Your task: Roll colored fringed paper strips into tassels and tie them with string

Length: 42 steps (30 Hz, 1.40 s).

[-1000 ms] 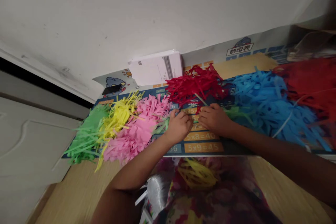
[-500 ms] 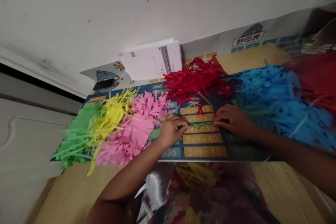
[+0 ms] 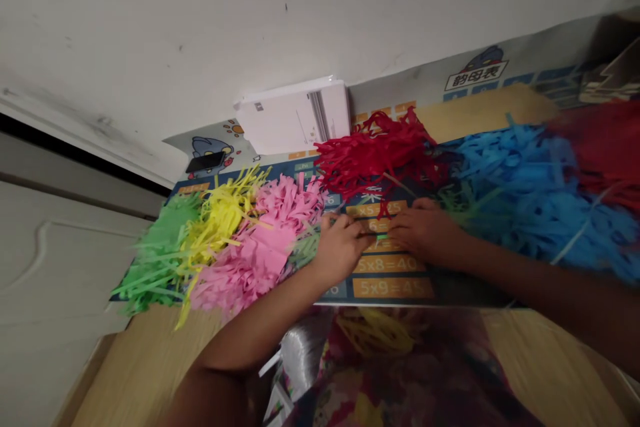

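Note:
Over the multiplication-table mat (image 3: 393, 288), my left hand (image 3: 341, 245) and my right hand (image 3: 429, 232) almost meet, fingers closed. A thin green strip (image 3: 382, 237) shows in the small gap between them, with its ends hidden in my fingertips. Left of my left hand lies a fringed pink paper bundle (image 3: 265, 247). Just beyond both hands is a fringed red bundle (image 3: 377, 153). A fringed blue bundle (image 3: 530, 180) spreads to the right of my right hand.
Yellow fringe (image 3: 215, 220) and green fringe (image 3: 163, 247) cover the mat's left end. A white pack (image 3: 300, 117) leans on the wall at the back. A dark phone-like object (image 3: 206, 161) lies back left. More red fringe (image 3: 600, 147) is at the far right.
My hands have come closer together, mostly by my right hand moving left. The stretch of green strip showing between them is now much shorter.

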Motion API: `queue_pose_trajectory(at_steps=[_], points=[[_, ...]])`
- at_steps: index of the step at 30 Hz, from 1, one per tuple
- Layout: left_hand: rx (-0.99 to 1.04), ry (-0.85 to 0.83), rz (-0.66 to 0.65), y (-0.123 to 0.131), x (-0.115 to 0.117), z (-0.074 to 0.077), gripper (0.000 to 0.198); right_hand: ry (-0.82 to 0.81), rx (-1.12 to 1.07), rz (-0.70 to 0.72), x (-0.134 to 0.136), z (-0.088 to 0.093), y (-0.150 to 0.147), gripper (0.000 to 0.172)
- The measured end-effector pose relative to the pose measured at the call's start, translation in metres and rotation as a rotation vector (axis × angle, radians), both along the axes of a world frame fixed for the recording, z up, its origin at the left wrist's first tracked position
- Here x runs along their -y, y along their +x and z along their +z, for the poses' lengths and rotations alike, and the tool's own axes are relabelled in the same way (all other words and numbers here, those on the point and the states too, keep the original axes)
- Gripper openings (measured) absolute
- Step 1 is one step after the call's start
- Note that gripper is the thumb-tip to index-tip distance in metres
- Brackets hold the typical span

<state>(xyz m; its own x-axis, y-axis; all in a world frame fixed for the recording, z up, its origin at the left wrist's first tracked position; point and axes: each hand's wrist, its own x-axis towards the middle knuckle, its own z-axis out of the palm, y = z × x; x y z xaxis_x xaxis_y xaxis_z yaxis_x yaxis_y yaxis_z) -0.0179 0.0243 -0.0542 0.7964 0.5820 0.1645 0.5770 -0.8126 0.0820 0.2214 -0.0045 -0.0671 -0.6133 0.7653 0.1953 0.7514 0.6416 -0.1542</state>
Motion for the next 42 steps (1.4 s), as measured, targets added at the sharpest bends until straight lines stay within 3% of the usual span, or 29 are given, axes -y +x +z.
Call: queue_pose_trajectory(at_steps=[3, 6, 9, 11, 14, 18, 19, 21, 25, 28, 35, 42], points=[[-0.057, 0.110, -0.085, 0.005, 0.005, 0.000, 0.014, 0.056, 0.080, 0.045, -0.001, -0.005, -0.007, 0.030], [-0.063, 0.168, -0.088, 0.014, 0.006, -0.003, 0.016, 0.124, 0.126, 0.031, 0.001, -0.001, -0.014, 0.036], [-0.017, 0.227, -0.072, 0.014, 0.012, 0.003, 0.017, 0.153, 0.101, -0.039, 0.017, 0.018, -0.022, 0.036], [0.071, 0.284, -0.091, 0.007, 0.025, 0.018, 0.017, 0.103, -0.018, -0.127, 0.036, 0.037, -0.027, 0.033], [0.250, 0.373, -0.170, -0.009, 0.056, 0.048, 0.025, -0.154, -0.411, -0.187, 0.068, 0.058, -0.029, 0.031], [0.409, 0.343, -0.236, -0.016, 0.089, 0.072, 0.026, -0.765, -0.953, -0.178, 0.091, 0.057, -0.030, 0.029], [0.466, 0.316, -0.226, -0.013, 0.094, 0.072, 0.022, -0.874, -1.047, -0.217, 0.094, 0.052, -0.031, 0.031], [0.598, 0.230, -0.149, -0.004, 0.101, 0.065, 0.014, -0.945, -1.203, -0.292, 0.100, 0.042, -0.037, 0.032], [0.818, -0.081, 0.101, 0.015, 0.111, 0.040, 0.016, -0.757, -1.430, -0.389, 0.115, 0.023, -0.051, 0.029], [0.902, -0.298, 0.205, 0.023, 0.117, 0.028, 0.018, -0.709, -1.543, -0.477, 0.123, 0.014, -0.057, 0.030], [1.003, -0.445, 0.189, 0.030, 0.119, 0.022, 0.013, -0.644, -1.595, -0.582, 0.126, 0.009, -0.052, 0.023], [1.055, -0.481, 0.106, 0.024, 0.106, 0.010, 0.011, -0.478, -1.546, -0.483, 0.122, 0.003, -0.062, 0.013]])
